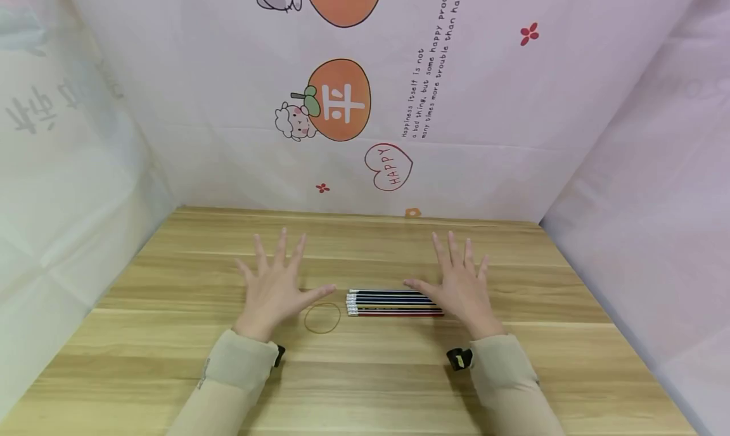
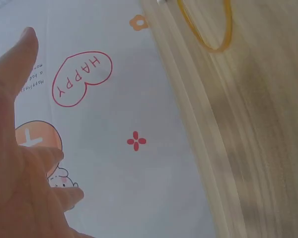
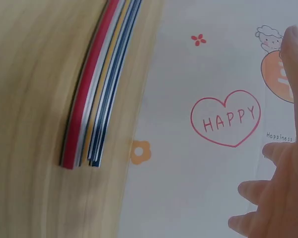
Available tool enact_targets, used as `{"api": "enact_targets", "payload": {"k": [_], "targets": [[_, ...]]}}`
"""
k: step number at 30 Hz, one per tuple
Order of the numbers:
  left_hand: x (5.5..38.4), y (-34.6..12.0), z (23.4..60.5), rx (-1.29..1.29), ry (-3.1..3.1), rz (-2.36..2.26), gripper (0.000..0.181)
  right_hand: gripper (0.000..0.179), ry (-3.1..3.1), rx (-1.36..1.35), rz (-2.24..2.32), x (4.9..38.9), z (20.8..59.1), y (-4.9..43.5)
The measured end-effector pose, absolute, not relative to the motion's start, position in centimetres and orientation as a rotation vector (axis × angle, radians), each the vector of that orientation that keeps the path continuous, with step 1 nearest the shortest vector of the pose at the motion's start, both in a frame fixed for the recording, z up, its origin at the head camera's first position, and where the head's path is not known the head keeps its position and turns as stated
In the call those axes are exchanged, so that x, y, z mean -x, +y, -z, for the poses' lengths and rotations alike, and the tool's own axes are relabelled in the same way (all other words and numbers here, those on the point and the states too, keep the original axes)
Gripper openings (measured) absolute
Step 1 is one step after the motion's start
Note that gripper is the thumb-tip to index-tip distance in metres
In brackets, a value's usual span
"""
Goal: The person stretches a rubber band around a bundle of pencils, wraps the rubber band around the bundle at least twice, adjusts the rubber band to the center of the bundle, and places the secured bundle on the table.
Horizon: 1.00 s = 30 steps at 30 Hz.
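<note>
Bench [image 1: 365, 391]: one. Band [image 1: 322, 332]: one. Pencils [image 1: 393, 303]: one group of several; overlap prevents an exact count. Hands: two, one left hand [image 1: 272, 294] and one right hand [image 1: 464, 291]. Sleeves [image 1: 242, 363]: two. Black wrist units [image 1: 458, 359]: two. Cloth walls [image 1: 490, 106]: three. Rear wall prints: two orange fruits [image 1: 342, 100], two animal figures [image 1: 295, 121], two red flowers [image 1: 529, 34], one orange flower [image 1: 410, 212], one heart [image 1: 390, 166].

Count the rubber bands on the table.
1: the band lies on the table, just left of the pencils, near the left hand. Any under the pencils would be hidden.
</note>
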<state>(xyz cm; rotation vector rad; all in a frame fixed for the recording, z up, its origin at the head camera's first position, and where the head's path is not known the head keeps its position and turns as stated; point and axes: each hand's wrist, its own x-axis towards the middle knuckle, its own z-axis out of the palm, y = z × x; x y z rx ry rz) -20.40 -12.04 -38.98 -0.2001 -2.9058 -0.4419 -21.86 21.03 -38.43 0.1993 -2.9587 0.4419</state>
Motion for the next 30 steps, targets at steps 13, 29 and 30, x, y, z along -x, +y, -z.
{"api": "enact_targets", "payload": {"k": [13, 29, 30], "targets": [[21.2, -11.5, 38.2, 0.254, -2.956, 0.538, 0.110, 0.101, -2.963, -0.270, -0.876, 22.1, 36.5, 22.0], [21.7, -11.1, 39.8, 0.357, -2.957, 0.815, 0.106, 0.086, -2.954, -0.316, -1.424, 22.4, 37.9, 24.1], [21.7, -11.0, 40.0, 0.362, -2.958, 0.838, 0.105, 0.085, -2.945, -0.320, -1.461, 22.4, 38.1, 24.2]]}}
